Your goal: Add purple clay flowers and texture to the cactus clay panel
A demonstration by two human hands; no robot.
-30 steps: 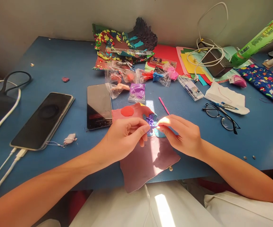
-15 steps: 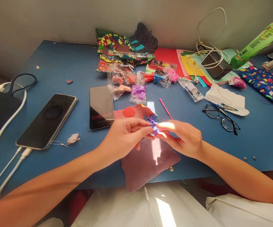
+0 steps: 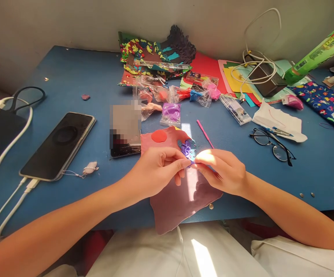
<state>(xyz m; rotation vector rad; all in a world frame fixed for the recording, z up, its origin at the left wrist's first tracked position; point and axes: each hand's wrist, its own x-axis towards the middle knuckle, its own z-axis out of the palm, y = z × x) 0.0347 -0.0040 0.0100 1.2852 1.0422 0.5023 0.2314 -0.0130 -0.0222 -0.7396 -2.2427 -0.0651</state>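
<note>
My left hand (image 3: pixel 167 169) and my right hand (image 3: pixel 223 169) meet fingertip to fingertip over a brownish-mauve clay sheet (image 3: pixel 181 207). Pinched between both is a small piece of purple clay (image 3: pixel 192 163), mostly covered by the fingers. Just beyond the fingertips, a purple clay flower (image 3: pixel 185 148) rests on a blue patch with small dots, at the sheet's upper right. An orange-red clay disc (image 3: pixel 158 136) lies on the sheet's pinkish upper part. Beyond my right hand lies a thin pink modelling tool (image 3: pixel 203 132).
Bagged clay, including a purple packet (image 3: pixel 171 113), lies behind the sheet. A dark tablet-like device (image 3: pixel 126 148) is to its left, with a charging phone (image 3: pixel 59 146) farther left. Eyeglasses (image 3: pixel 272 144) and white paper (image 3: pixel 288 119) are at right. A colourful clay picture (image 3: pixel 149 57) stands against the wall.
My fingertips have come slightly toward me, off the purple flower, so more of it and the dotted blue patch show. Less of the pinched purple clay is visible now.
</note>
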